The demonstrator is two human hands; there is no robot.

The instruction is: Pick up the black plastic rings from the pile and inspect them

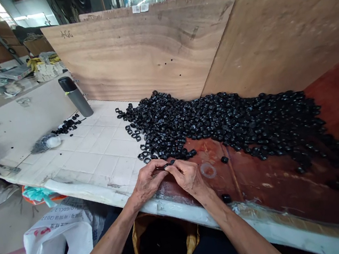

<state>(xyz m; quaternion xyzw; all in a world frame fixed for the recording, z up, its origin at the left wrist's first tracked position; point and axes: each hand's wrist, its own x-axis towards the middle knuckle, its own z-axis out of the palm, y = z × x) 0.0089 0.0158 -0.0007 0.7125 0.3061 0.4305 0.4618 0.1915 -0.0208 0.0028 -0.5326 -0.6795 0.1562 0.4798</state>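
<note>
A long heap of small black plastic rings (219, 121) lies across the worktable (91, 155), from the middle to the far right. My left hand (147, 181) and my right hand (189, 177) meet at the near edge of the heap. Fingers of both hands are pinched together on one small black ring (164, 166) held between them. A few loose rings (224, 160) lie on the reddish board beside my right hand. One more sits at the table's front edge (226, 198).
Plywood boards (145, 50) stand upright behind the heap. A grey flask with a black cap (75, 96) stands at the back left, by a small cluster of rings (67, 126) and a bagged lump (46, 142). White sacks (60, 245) sit below the table's left edge.
</note>
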